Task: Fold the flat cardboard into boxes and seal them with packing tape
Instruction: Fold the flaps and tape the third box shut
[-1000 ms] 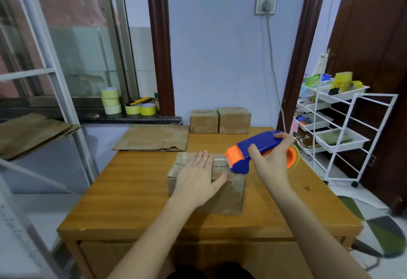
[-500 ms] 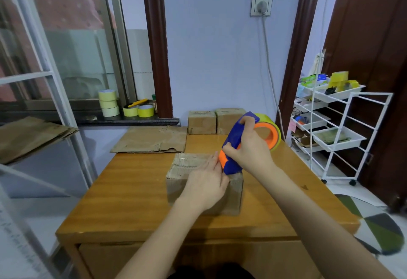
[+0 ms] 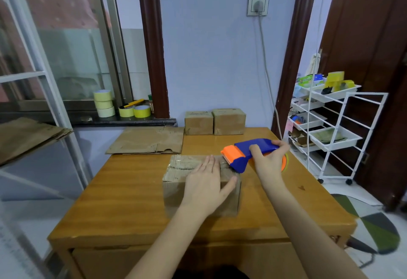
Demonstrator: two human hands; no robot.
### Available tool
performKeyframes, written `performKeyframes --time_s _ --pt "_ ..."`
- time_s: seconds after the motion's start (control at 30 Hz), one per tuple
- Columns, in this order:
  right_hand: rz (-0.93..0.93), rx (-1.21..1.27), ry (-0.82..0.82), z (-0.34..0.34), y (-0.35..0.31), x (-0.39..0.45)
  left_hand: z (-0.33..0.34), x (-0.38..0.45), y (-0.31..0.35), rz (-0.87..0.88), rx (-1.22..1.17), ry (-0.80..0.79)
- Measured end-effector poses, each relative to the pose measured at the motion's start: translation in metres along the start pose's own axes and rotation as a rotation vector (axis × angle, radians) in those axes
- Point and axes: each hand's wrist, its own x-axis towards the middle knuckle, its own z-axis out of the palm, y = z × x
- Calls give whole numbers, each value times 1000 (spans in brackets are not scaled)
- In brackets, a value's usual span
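Since half a second earlier the tape dispenser (image 3: 253, 154) had dropped from upright over the box (image 3: 201, 187) to lying flat at the box's right top edge, nose touching it. The right hand (image 3: 269, 162) gripped its blue body with fingers curled round it; the left hand (image 3: 208, 187) lay flat on the box's top, fingers straight, thumb spread. The box sat mid-bench (image 3: 123, 201) — seemingly mid-seal. Behind it stood two finished boxes (image 3: 214, 122); left of those lay flat cardboard (image 3: 147, 141) not yet folded, so work remained.
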Motion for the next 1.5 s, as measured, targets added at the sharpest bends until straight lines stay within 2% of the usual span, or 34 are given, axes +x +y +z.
performKeyframes --time_s 0.23,0.37,0.47,0.63,1.07,1.33,1.5 --pt "-35 18 53 -4 -3 3 -1 1 0 3 -12 -13" --pt "-39 53 141 -20 -3 13 -2 1 1 5 -14 -16" --pt "-81 -26 95 -33 -1 13 -1 2 1 10 -6 -24" --pt "-72 -10 236 -60 6 12 -3 -1 1 21 -3 -18" --pt "-191 -337 -115 -50 11 8 1 -1 2 5 -18 -17" --pt "-227 -492 -192 -29 9 11 -1 -2 3 16 -20 25" --pt "-293 -590 -217 -19 5 17 -7 7 8 128 -24 -11"
